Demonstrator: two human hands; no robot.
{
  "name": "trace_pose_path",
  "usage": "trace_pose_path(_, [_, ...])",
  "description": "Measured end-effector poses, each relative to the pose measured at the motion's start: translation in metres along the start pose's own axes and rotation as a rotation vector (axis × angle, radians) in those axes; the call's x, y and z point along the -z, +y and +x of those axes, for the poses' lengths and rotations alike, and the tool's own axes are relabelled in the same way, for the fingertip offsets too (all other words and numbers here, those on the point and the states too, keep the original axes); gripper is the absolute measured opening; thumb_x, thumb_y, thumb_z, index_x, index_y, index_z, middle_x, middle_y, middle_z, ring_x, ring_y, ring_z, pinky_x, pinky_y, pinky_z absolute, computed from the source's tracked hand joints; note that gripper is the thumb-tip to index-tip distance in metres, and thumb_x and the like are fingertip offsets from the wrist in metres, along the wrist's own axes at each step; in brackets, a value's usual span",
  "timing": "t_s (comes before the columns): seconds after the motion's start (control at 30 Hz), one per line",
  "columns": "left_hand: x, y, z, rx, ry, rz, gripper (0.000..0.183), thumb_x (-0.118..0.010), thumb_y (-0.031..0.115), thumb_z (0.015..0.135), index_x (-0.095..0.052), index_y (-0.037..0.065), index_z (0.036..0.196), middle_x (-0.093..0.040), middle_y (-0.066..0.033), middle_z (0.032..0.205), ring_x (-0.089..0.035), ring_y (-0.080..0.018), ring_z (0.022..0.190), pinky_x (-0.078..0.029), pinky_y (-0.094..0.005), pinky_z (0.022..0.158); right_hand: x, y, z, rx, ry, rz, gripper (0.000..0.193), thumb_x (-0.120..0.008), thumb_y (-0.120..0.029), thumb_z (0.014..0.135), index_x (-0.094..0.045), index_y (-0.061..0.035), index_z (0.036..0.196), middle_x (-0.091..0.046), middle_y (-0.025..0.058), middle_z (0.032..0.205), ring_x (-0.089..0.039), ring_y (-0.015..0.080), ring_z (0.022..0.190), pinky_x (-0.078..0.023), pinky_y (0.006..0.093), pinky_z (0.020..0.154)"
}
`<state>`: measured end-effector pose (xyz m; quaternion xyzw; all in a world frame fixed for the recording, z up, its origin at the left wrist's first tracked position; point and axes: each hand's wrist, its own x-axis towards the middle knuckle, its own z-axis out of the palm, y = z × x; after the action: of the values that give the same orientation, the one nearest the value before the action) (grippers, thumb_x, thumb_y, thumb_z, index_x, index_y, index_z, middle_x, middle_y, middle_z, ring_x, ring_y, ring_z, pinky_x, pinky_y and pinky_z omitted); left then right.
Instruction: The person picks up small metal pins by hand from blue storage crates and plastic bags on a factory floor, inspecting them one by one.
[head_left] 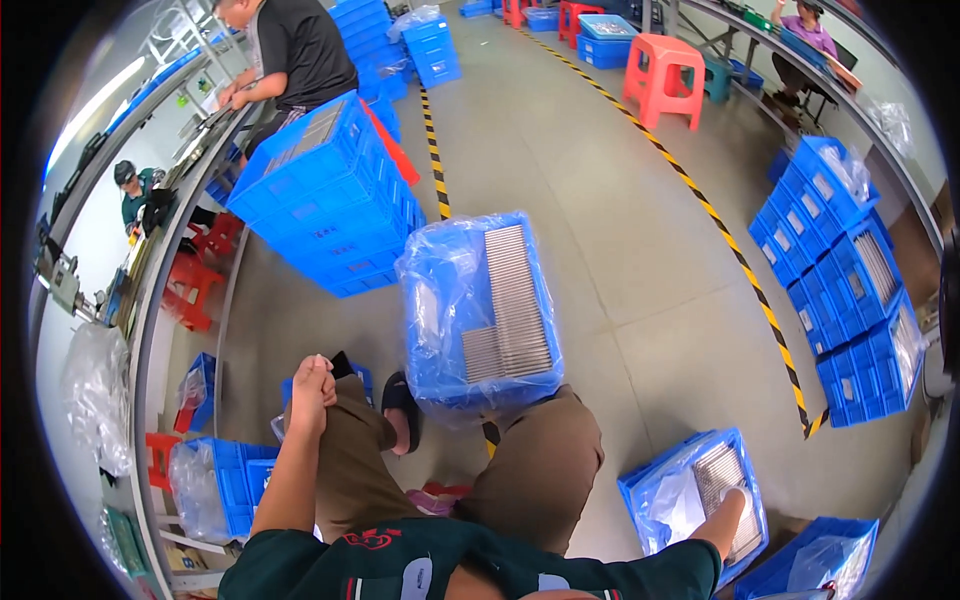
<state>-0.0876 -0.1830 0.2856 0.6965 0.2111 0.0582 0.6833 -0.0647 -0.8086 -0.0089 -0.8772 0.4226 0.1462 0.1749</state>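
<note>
Metal strips [716, 470] lie in one crate [634, 492], one right hand [739, 503] over them.

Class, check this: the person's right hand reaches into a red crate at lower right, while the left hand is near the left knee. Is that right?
Not quite: the head view shows the right hand reaching into a blue crate. The left hand is indeed near the left knee.

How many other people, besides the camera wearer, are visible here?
3: a person in black at upper left, a person in dark green at far left, and a person in purple at upper right. More may be hidden.
</note>
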Motion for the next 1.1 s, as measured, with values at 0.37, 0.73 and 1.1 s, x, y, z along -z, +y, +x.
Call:
trace_pose_path(0.37, [-0.015, -0.007, -0.002, 0.016, -0.020, -0.004, 0.021, -0.041, 0.026, 0.092, -0.043, 0.008, 0.082, -0.032, 0.0043, 0.052, -0.024, -0.0025, 0.041, -0.019, -0.0177, 0.036, 0.086, 0.180, -0.083, -0.325, -0.063, -0.407, 0.036, -0.050, -0.020, 0.078, -0.057, -0.0042, 0.109, -0.056, 0.0156, 0.111, -0.055, 0.0287, 0.102, -0.045, 0.0366, 0.084])
trace_pose_path(0.73, [-0.021, -0.009, -0.004, 0.015, -0.048, -0.036, 0.020, -0.041, 0.026, 0.091, -0.043, 0.008, 0.082, -0.033, 0.0043, 0.054, -0.024, -0.0023, 0.042, -0.019, -0.0173, 0.037, 0.106, 0.195, -0.052, -0.294, -0.264, -0.795, 0.030, -0.050, -0.030, 0.082, -0.063, -0.0116, 0.101, -0.064, 0.0066, 0.097, -0.062, 0.0198, 0.089, -0.052, 0.0361, 0.066])
trace_pose_path(1.1, [-0.008, -0.010, -0.013, -0.001, -0.005, -0.060, 0.021, -0.042, 0.026, 0.091, -0.043, 0.008, 0.081, -0.033, 0.0042, 0.054, -0.025, -0.0024, 0.042, -0.019, -0.0177, 0.037, 0.077, 0.170, -0.079, -0.163, -0.182, -0.756, 0.029, -0.051, -0.023, 0.081, -0.061, -0.0101, 0.105, -0.058, 0.0080, 0.111, -0.058, 0.0229, 0.099, -0.048, 0.0356, 0.079])
